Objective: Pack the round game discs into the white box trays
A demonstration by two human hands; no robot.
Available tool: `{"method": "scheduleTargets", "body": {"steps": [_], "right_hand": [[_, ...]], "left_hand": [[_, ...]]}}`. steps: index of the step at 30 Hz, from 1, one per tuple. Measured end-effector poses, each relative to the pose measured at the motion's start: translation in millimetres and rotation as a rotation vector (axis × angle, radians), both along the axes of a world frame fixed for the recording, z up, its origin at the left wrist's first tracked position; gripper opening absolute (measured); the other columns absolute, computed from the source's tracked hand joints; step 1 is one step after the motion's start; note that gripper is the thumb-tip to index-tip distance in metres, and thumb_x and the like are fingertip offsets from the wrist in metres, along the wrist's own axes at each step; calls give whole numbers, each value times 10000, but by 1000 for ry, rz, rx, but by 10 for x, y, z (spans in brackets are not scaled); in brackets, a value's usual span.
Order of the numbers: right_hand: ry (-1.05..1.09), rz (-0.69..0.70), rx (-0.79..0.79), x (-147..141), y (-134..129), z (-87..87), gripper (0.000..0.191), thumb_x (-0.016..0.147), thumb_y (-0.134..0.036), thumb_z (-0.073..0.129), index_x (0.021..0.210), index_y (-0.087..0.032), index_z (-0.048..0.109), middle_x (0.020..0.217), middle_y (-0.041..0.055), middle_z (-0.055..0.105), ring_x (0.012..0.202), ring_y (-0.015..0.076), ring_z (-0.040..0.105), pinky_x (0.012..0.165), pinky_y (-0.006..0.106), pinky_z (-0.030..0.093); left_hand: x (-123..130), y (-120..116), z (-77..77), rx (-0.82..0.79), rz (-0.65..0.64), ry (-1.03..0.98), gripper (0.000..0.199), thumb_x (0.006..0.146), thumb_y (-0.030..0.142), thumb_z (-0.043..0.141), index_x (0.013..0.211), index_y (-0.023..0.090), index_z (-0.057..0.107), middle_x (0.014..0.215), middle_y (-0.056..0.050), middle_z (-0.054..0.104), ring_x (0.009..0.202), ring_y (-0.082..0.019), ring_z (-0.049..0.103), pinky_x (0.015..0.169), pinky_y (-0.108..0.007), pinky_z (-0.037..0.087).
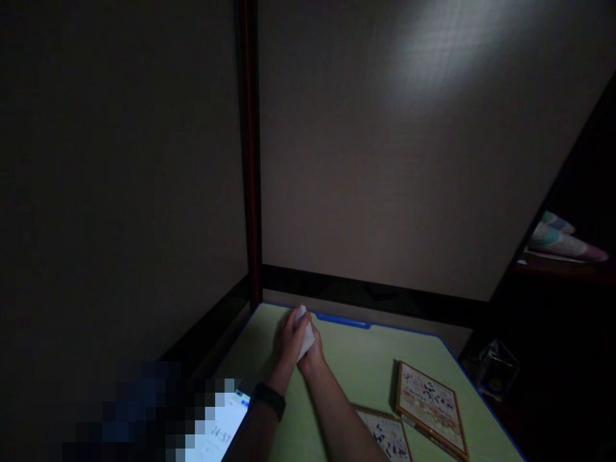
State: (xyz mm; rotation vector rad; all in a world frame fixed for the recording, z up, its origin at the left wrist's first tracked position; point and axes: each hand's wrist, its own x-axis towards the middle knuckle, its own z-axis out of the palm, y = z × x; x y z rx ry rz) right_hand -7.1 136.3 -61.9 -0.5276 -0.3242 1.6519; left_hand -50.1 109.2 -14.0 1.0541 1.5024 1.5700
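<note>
White wad (307, 345), creased, paper or cloth unclear; clasped between left hand (287, 338) and right hand (314, 357) over far part of green desk (356, 359); fingers folded around it, hiding its middle; phone (219, 427) cut off, partly pixelated; patterned boxes at right, nearer one (387, 435) cropped, partly behind right forearm
</note>
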Motion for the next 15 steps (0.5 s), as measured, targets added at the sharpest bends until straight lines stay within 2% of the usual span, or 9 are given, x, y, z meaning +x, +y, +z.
{"method": "scheduleTargets", "body": {"steps": [7, 12, 15], "right_hand": [[-7, -22, 17, -22, -20, -3, 252, 865, -400, 616, 866, -172, 723, 755, 33, 753, 764, 201, 713, 795, 320, 572], [-12, -35, 24, -27, -14, -1, 245, 866, -389, 614, 860, -168, 719, 776, 33, 760, 744, 179, 712, 762, 284, 573], [-41, -39, 37, -27, -8, -12, 275, 853, -416, 626, 876, -159, 719, 785, 44, 762, 748, 194, 717, 750, 301, 577]], "left_hand": [[-1, -8, 2, -11, -3, 66, 338, 765, 374, 741, 1075, 243, 720, 1152, -102, 718, 1184, -308, 591, 1082, -388, 390], [-1, -13, 1, 17, -1, -12, 338, 732, 349, 775, 1047, 233, 733, 1159, -105, 711, 1201, -317, 580, 1096, -393, 372], [0, -5, 0, 10, -4, 4, 346, 742, 347, 765, 1065, 227, 731, 1166, -108, 711, 1217, -317, 572, 1095, -390, 373]]}}
